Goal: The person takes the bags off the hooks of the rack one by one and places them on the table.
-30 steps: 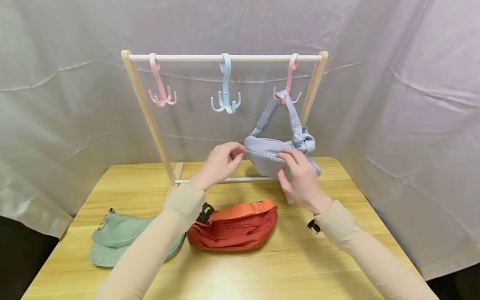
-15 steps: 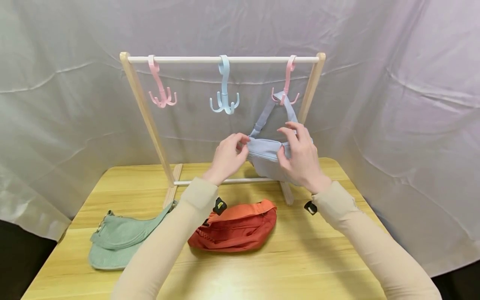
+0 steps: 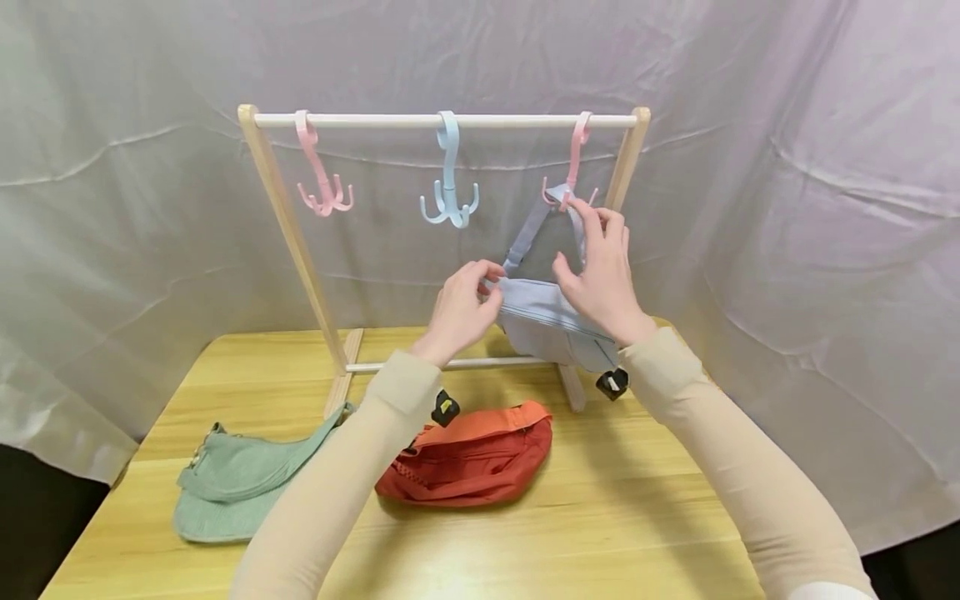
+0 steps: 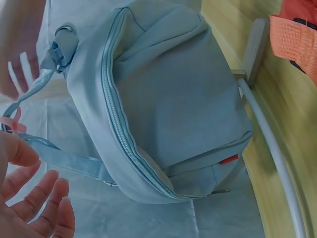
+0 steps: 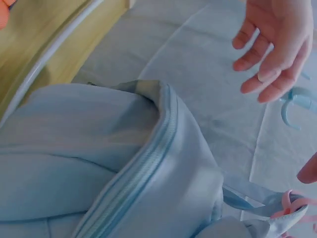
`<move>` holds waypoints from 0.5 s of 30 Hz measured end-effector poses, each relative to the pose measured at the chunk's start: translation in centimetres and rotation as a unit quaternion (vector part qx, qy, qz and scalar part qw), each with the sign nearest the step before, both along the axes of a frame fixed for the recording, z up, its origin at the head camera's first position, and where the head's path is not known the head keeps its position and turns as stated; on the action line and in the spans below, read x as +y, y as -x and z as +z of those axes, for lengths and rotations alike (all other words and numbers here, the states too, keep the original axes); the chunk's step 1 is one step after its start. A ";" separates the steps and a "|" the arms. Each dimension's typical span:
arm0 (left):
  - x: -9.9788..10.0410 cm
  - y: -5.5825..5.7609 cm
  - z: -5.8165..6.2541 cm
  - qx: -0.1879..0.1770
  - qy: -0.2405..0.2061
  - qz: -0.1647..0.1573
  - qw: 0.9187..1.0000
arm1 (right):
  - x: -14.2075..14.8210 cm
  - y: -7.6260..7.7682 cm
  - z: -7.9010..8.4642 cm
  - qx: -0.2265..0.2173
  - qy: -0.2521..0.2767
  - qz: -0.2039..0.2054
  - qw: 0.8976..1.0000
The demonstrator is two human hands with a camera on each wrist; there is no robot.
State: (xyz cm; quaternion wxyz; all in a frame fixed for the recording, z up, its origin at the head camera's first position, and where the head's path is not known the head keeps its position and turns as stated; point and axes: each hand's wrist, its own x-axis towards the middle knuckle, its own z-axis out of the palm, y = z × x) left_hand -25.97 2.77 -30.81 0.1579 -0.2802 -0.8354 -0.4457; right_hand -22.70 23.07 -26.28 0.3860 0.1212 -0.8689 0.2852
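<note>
I have the right hand (image 3: 600, 275) raised toward the right hook (image 3: 576, 154), index finger extended, thumb well apart: a wide, unloaded grip. The fingertips are at or just beside the strap (image 3: 528, 236); I cannot tell whether they touch. The left hand (image 3: 467, 308) is loosely curved and holds nothing. Both wrist views show it apart from the blue bag (image 3: 540, 321), near that bag's left end, presumably ready to steady it.

The blue bag hangs by its strap, which is looped over the right hook. I judge that the hook, not a hand, bears the load. A knot (image 4: 64, 44) in the strap gathers slack at the bag's right end, probably shortening the drop. The zip (image 4: 121, 124) appears closed; I cannot read the contents.

Further out, the rail (image 3: 375, 121) carries the middle hook (image 3: 449, 158) and left hook (image 3: 318, 167), both unloaded and well separated, which should keep hung bags apart. On the table (image 3: 600, 517), the red bag (image 3: 472, 467) lies before the rack, with the green bag (image 3: 232, 479) to its left. Contents of both are hidden.
</note>
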 end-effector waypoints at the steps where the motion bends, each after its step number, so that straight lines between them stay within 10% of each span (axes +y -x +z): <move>1: 0.0 0.0 0.1 -0.002 -0.001 0.001 1.000 | 0.0 0.2 0.2 -0.016 0.012 -0.002 1.000; 15: 0.5 1.0 1.9 -0.041 -0.046 -0.017 0.998 | -0.4 2.2 2.2 -0.102 0.151 0.022 0.983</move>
